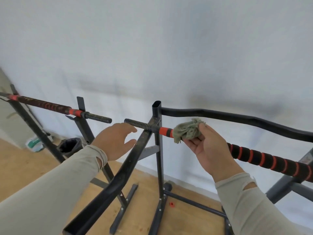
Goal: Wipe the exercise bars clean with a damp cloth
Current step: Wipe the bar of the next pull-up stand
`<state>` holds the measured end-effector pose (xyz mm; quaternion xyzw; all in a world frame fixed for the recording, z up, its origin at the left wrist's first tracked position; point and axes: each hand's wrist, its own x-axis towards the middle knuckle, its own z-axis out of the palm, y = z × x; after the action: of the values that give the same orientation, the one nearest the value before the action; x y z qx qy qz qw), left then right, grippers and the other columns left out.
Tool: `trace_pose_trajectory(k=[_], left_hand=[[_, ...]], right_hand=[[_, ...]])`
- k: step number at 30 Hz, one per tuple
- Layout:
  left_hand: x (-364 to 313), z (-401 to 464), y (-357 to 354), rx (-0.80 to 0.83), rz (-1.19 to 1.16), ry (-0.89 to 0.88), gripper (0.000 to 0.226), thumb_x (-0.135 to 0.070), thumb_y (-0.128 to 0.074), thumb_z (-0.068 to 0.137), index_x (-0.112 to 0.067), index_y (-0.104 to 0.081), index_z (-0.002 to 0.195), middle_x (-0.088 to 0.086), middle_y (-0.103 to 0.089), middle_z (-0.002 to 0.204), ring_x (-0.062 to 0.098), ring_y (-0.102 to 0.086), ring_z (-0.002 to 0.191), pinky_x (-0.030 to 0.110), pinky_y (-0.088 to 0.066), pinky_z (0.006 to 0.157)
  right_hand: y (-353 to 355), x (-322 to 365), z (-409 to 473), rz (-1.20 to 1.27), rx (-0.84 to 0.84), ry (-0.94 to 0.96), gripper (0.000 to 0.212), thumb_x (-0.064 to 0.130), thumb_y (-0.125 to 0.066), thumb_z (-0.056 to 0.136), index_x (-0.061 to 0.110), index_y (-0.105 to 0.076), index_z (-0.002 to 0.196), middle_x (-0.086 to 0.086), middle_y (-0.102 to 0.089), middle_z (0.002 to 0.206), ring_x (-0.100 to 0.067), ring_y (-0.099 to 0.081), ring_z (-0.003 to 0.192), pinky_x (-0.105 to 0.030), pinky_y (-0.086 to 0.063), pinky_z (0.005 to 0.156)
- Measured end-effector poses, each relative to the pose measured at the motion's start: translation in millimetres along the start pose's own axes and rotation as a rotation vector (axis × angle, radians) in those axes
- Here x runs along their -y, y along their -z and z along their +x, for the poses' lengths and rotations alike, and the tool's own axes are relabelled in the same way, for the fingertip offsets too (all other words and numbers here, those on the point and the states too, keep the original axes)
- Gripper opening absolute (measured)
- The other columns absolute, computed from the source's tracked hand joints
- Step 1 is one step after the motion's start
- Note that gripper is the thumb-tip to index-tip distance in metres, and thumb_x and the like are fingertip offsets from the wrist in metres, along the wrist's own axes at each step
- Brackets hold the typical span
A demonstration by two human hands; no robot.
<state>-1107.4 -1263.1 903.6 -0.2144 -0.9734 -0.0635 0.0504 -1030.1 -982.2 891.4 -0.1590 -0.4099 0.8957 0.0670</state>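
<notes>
Plain white wall [152, 48] fills the upper field, evenly lit, faint soft shadows. Light wood floor [20, 163] below. Black-lined bin [70, 146] stands at the wall base. Small red cap [171, 204] lies on floor.

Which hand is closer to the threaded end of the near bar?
Left. The left hand hovers just below the threaded end; the right hand holds the cloth farther along the bar.

No legible text, labels, numbers or signs anywhere.
</notes>
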Motion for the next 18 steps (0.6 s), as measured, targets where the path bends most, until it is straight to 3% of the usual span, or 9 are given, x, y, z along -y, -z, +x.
trace_pose_trajectory(k=[10,14,18], left_hand=[[-6.7,-11.9,11.4,-0.023,-0.002,0.051,0.045,-0.05,-0.048,0.099,-0.038,-0.044,0.142,-0.017,-0.047,0.147,0.01,-0.048,0.131,0.032,-0.04,0.109],[-3.5,-2.6,8.1,-0.033,-0.021,0.059,0.044,-0.05,-0.048,0.099,-0.039,-0.044,0.141,-0.016,-0.049,0.145,0.01,-0.049,0.13,0.032,-0.042,0.108],[7.5,10.2,4.9,-0.02,-0.056,0.062,0.044,-0.049,-0.049,0.099,-0.038,-0.044,0.142,-0.015,-0.049,0.145,0.011,-0.05,0.129,0.033,-0.042,0.108]], right_hand=[[-13.7,5.5,-11.1,0.055,0.05,-0.07,0.03,0.025,-0.056,0.104,0.002,-0.062,0.124,-0.021,-0.069,0.125,-0.033,-0.069,0.116,-0.046,-0.054,0.104],[-16.6,3.1,2.0,-0.076,0.07,-0.09,0.025,0.005,-0.054,0.104,-0.001,-0.06,0.128,-0.022,-0.069,0.126,-0.028,-0.073,0.108,-0.04,-0.06,0.094],[-24.5,2.4,13.6,-0.114,0.047,-0.079,0.027,0.009,-0.05,0.106,0.0,-0.058,0.131,-0.02,-0.074,0.118,-0.031,-0.075,0.105,-0.04,-0.063,0.086]])
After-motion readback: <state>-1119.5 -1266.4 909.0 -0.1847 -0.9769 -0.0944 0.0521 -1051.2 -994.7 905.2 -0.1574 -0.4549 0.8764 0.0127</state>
